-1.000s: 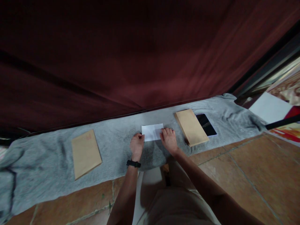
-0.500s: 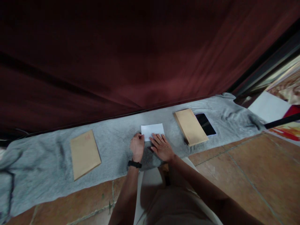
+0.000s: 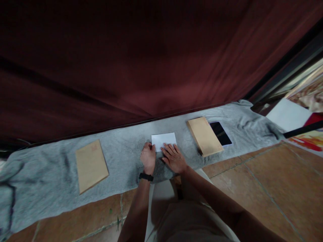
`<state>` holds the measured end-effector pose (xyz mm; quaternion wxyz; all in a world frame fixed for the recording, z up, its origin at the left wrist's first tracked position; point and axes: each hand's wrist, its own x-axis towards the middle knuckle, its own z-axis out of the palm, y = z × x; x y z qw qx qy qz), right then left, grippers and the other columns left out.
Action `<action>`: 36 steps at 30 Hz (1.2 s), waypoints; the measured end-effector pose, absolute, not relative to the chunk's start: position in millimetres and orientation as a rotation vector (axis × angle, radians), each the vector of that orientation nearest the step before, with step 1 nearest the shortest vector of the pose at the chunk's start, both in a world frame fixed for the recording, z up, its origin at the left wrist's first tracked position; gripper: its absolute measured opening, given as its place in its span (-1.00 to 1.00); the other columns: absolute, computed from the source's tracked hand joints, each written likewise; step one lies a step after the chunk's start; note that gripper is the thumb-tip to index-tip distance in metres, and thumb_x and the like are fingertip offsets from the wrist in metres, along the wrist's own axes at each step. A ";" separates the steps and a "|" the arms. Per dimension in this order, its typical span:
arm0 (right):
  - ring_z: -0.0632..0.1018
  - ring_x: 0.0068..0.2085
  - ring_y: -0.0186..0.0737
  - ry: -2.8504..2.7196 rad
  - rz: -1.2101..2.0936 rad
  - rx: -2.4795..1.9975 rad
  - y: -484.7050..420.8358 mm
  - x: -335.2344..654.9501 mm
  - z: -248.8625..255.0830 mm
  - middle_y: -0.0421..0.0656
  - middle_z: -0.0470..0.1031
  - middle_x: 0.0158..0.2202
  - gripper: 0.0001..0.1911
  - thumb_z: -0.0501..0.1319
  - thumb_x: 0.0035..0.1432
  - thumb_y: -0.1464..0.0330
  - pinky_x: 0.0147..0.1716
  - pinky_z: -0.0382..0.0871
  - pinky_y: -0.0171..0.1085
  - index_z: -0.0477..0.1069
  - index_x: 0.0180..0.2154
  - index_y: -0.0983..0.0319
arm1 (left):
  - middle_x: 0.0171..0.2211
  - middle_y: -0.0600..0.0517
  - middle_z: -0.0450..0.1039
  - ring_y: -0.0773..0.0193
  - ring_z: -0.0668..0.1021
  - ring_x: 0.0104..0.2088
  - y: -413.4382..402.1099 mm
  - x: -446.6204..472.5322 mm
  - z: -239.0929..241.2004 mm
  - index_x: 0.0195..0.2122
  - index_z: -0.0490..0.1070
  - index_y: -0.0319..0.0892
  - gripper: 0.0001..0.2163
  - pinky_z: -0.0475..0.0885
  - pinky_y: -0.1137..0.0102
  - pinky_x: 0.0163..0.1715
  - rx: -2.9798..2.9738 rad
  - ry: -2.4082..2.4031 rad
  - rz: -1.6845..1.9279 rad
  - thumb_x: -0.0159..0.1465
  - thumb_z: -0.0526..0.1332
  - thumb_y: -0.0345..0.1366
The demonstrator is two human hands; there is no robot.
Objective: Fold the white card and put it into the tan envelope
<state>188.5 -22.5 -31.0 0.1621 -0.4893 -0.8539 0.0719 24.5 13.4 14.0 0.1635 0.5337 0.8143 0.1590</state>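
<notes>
A small folded white paper (image 3: 164, 139) lies on a grey cloth (image 3: 50, 174) spread over the floor. My left hand (image 3: 148, 157), with a black band on the wrist, rests at the paper's left near corner, fingers curled and pinching that edge. My right hand (image 3: 173, 157) lies flat with fingers stretched out, pressing on the paper's near edge. A brown envelope (image 3: 91, 165) is on the cloth to the left. A thicker stack of brown envelopes (image 3: 204, 136) is to the right, with a black phone (image 3: 221, 133) beside it.
A dark red curtain (image 3: 141, 60) hangs right behind the cloth. Terracotta floor tiles (image 3: 264, 174) run along the near side. A white sheet (image 3: 289, 115) and colourful printed paper (image 3: 306, 141) lie at the far right. My knees and light shorts fill the bottom centre.
My right hand slid from the paper's right edge leftward to its near edge and now lies flat across it. The left hand has stayed at the left corner.
</notes>
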 end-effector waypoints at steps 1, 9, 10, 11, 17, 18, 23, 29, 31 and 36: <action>0.19 0.42 -0.01 -2.437 0.208 -1.395 -22.4 188.5 -31.2 -0.09 0.13 0.45 -0.45 0.01 0.47 0.11 0.42 -0.07 0.09 0.21 0.37 0.15 | -0.11 -0.09 0.62 0.13 0.64 -0.17 12.7 24.4 13.0 0.00 0.44 -0.14 -0.78 0.39 0.36 -0.25 1.526 2.327 0.465 0.42 0.14 -0.20; 0.20 0.42 0.01 -2.435 0.216 -1.388 -22.7 187.9 -31.5 -0.07 0.14 0.44 -0.47 0.06 0.45 0.19 0.41 -0.05 0.10 0.23 0.36 0.16 | 0.18 -0.18 0.45 0.10 0.45 0.22 -6.5 36.8 -3.1 0.13 0.41 -0.19 -0.66 0.31 0.22 0.25 2.028 2.047 0.690 0.48 -0.04 -0.26; 0.21 0.42 0.02 -2.438 0.208 -1.386 -22.9 187.8 -32.1 -0.06 0.14 0.44 -0.48 0.07 0.45 0.21 0.41 -0.04 0.10 0.24 0.36 0.18 | 0.24 -0.18 0.40 0.09 0.41 0.27 -10.0 39.1 -8.0 0.17 0.39 -0.20 -0.64 0.27 0.17 0.29 2.101 1.971 0.682 0.48 -0.04 -0.25; 0.22 0.41 0.02 -2.441 0.199 -1.383 -23.0 187.7 -33.1 -0.05 0.15 0.44 -0.49 0.08 0.44 0.24 0.41 -0.03 0.10 0.26 0.35 0.20 | 0.29 -0.19 0.35 0.06 0.35 0.33 -13.4 40.9 -13.2 0.21 0.37 -0.22 -0.62 0.24 0.12 0.33 2.158 1.917 0.664 0.48 -0.05 -0.23; 0.24 0.41 -0.02 -2.448 0.145 -1.384 -22.3 187.3 -39.1 -0.07 0.16 0.43 -0.48 0.05 0.43 0.34 0.41 -0.03 0.07 0.21 0.37 0.19 | 0.40 -0.26 0.17 0.00 0.15 0.44 -27.3 41.3 -34.0 0.40 0.13 -0.31 -0.46 0.17 -0.03 0.37 2.295 1.910 0.551 0.50 -0.10 -0.11; 0.24 0.41 -0.03 -2.445 0.142 -1.390 -22.2 187.3 -39.4 -0.07 0.16 0.43 -0.48 0.04 0.44 0.34 0.41 -0.04 0.06 0.21 0.37 0.18 | 0.41 -0.27 0.15 0.00 0.14 0.45 -28.7 40.6 -34.6 0.42 0.09 -0.32 -0.43 0.17 -0.03 0.37 2.307 1.923 0.534 0.50 -0.10 -0.09; 0.21 0.42 -0.07 -2.424 0.133 -1.415 -23.4 189.1 -38.9 -0.06 0.13 0.44 -0.48 0.02 0.46 0.30 0.42 -0.07 0.02 0.20 0.38 0.20 | 0.43 -0.33 0.05 -0.03 0.11 0.45 -34.4 38.8 -33.3 0.43 0.04 -0.42 -0.36 0.14 0.01 0.38 2.334 1.989 0.500 0.49 -0.08 -0.03; 0.20 0.42 -0.04 -2.368 0.063 -1.466 -27.0 198.3 -43.5 -0.04 0.12 0.45 -0.44 0.01 0.47 0.20 0.42 -0.08 0.04 0.15 0.39 0.26 | 0.43 -0.38 0.03 -0.06 0.07 0.46 -40.4 36.9 -33.8 0.43 0.00 -0.48 -0.32 0.13 0.00 0.38 2.329 2.043 0.477 0.48 -0.07 -0.01; 0.20 0.42 -0.04 -2.348 0.048 -1.485 -27.8 202.9 -46.2 -0.02 0.13 0.44 -0.41 0.00 0.47 0.19 0.42 -0.08 0.04 0.12 0.40 0.30 | 0.43 -0.40 0.02 -0.08 0.08 0.46 -42.3 36.5 -34.7 0.43 -0.01 -0.49 -0.31 0.13 0.00 0.39 2.320 2.064 0.480 0.48 -0.06 0.00; 0.23 0.41 -0.02 -2.280 0.024 -1.552 -29.5 212.7 -49.2 0.04 0.17 0.42 -0.36 0.02 0.46 0.16 0.41 -0.04 0.03 0.07 0.42 0.34 | 0.41 -0.41 0.06 -0.11 0.12 0.44 -44.8 36.0 -36.9 0.43 -0.01 -0.46 -0.32 0.15 -0.02 0.37 2.299 2.128 0.537 0.48 -0.07 0.00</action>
